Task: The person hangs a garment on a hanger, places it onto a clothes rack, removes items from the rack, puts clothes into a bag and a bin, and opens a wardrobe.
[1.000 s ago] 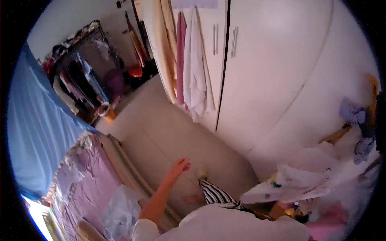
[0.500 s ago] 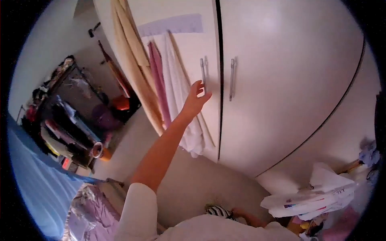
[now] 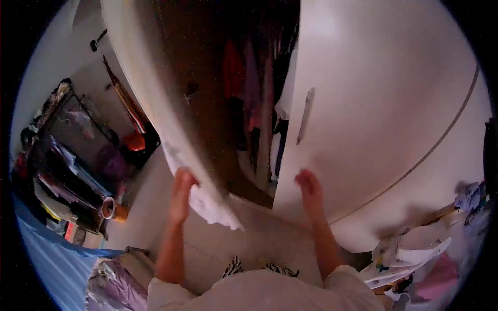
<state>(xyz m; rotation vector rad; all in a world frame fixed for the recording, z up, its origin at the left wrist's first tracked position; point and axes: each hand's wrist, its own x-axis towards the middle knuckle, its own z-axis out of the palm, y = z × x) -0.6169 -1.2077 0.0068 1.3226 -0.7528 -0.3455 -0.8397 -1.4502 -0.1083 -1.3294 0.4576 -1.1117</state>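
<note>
The left wardrobe door point(image 3: 137, 67) stands swung out to the left, seen nearly edge-on. My left hand point(image 3: 182, 189) is beside its lower outer part, near a white towel point(image 3: 210, 207) that hangs there; motion blurs the fingers, so whether they touch the door is unclear. In front of the closed right door point(image 3: 363, 103), below its metal handle point(image 3: 306, 116), my right hand point(image 3: 310, 189) is raised, with blurred fingers and nothing visible in it. Several garments point(image 3: 251, 88) hang inside the dark wardrobe.
A clothes rack point(image 3: 67, 150) with garments stands at the left, an orange pot point(image 3: 118, 211) beside it. A blue curtain point(image 3: 52, 259) and a lilac bedspread point(image 3: 116, 287) are at the lower left. White plastic bags point(image 3: 415, 249) lie in a pile at the lower right.
The left door has gone from shut to open, exposing the hanging clothes. My left hand has dropped from its handle toward the lower left. My right hand has come up in front of the right door.
</note>
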